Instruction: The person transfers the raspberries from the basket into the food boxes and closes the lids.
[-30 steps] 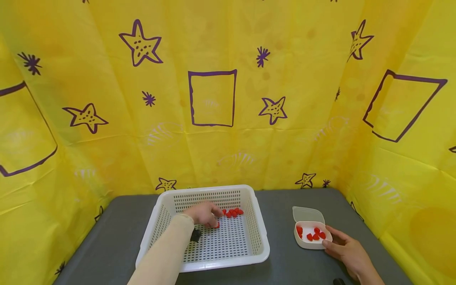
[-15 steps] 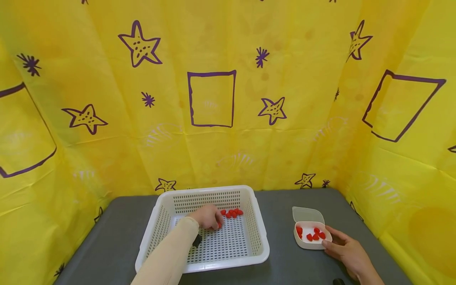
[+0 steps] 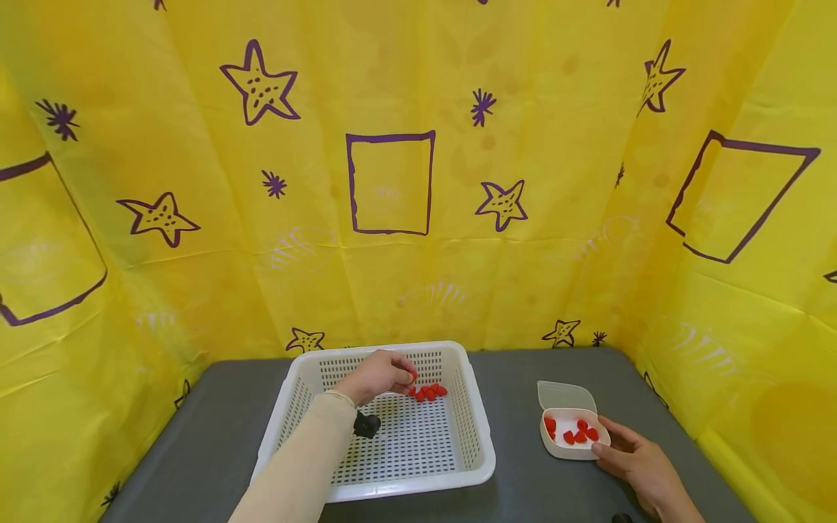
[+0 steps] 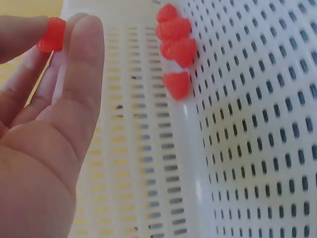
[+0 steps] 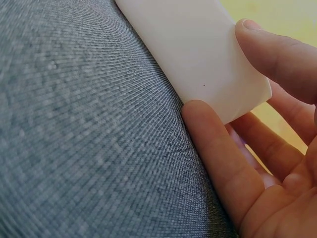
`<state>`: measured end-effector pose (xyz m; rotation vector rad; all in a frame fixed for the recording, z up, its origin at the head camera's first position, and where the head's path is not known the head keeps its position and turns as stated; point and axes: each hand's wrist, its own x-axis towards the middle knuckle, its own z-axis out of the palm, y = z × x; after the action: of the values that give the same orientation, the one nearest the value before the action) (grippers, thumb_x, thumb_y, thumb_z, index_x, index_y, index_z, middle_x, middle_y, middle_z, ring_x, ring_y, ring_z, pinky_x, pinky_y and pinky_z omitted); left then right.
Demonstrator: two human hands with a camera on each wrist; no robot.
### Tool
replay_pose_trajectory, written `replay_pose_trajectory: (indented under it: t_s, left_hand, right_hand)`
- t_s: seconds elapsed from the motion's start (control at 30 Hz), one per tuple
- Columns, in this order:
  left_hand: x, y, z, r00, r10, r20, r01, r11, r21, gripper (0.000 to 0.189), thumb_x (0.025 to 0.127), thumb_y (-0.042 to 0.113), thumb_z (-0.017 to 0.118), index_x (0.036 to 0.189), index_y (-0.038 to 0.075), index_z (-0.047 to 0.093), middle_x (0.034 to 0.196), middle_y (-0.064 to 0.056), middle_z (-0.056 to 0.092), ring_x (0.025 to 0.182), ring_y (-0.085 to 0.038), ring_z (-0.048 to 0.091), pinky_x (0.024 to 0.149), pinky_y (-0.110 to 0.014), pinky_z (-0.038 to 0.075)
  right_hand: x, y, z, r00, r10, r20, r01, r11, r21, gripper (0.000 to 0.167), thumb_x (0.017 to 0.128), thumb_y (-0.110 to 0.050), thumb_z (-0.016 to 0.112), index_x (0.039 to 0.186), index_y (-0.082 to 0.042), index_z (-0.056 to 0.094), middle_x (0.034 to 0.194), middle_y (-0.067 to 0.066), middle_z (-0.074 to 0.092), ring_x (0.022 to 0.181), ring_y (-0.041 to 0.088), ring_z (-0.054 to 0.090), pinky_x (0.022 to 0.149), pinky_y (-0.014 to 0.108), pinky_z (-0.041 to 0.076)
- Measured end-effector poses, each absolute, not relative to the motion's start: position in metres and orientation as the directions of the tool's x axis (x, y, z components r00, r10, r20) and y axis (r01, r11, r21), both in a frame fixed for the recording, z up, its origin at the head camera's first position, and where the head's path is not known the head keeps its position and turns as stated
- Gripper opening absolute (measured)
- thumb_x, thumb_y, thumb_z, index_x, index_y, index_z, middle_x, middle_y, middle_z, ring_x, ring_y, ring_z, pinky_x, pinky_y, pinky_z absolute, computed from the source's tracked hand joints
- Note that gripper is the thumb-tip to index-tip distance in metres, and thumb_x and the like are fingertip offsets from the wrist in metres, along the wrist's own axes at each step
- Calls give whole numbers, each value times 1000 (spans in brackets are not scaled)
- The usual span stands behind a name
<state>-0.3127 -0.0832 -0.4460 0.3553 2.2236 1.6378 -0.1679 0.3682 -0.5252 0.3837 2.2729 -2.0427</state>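
My left hand is raised inside the white slotted plastic basket, near its back. It pinches a red raspberry between thumb and finger, clear in the left wrist view. Several more red raspberries lie clustered on the basket floor, just right of that hand. At the right, my right hand grips the near right corner of a small cream box, its thumb at the rim. In the right wrist view the box's wall lies between thumb and fingers. Several raspberries lie inside the box.
The box's translucent lid is folded back behind it. Basket and box stand apart on a dark grey table. A yellow curtain with drawn stars encloses the back and sides. A black wrist device hangs below the left wrist.
My left hand reached down to a raspberry on the basket floor, took it between its fingers and lifted it up and towards the back. The right hand and box have stayed put.
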Motion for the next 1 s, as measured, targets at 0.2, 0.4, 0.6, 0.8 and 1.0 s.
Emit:
replay_pose_trajectory:
  t_s: [0.2, 0.4, 0.6, 0.8, 1.0]
  left_hand:
    - [-311, -78, -445, -909, 394, -134, -30, 260, 965, 22, 92, -4, 64, 114, -10, 64, 107, -22, 64, 99, -42, 63, 86, -44, 55]
    - [-307, -66, -437, -916, 389, -100, -16, 213, 977, 15, 95, 1, 64, 107, -7, 67, 102, -16, 66, 99, -38, 66, 91, -44, 53]
    - [-297, -38, -421, -909, 407, -94, -68, 77, 995, 21, 94, 1, 67, 112, -10, 64, 98, -15, 66, 95, -36, 68, 87, -41, 55]
    - [-283, -7, -407, -890, 447, -87, -38, 119, 992, 27, 92, -5, 65, 118, -6, 66, 100, -13, 69, 90, -26, 69, 70, -31, 56]
    - [-270, 26, -409, -882, 464, -88, -53, 88, 995, 19, 92, -7, 65, 110, -8, 69, 98, -14, 68, 94, -28, 70, 88, -39, 54]
  right_hand:
    - [-167, 370, -529, -968, 142, -209, 223, 92, -971, 75, 91, -9, 74, 151, 8, 31, 144, 34, 39, 101, 20, 64, 85, 40, 55]
    - [-169, 372, -530, -969, 138, -205, 218, 87, -972, 76, 91, -10, 74, 151, 8, 31, 144, 34, 40, 102, 20, 64, 85, 41, 55]
    - [-168, 370, -528, -968, 142, -207, 221, 84, -972, 76, 91, -10, 74, 151, 7, 32, 144, 33, 40, 101, 20, 64, 85, 40, 55]
    - [-170, 370, -526, -960, 162, -230, 247, 91, -965, 79, 88, -13, 78, 151, 6, 33, 146, 36, 36, 101, 21, 64, 84, 41, 55]
    - [-171, 370, -525, -959, 160, -232, 249, 95, -964, 80, 88, -12, 78, 151, 7, 32, 147, 37, 34, 101, 22, 64, 84, 41, 55]
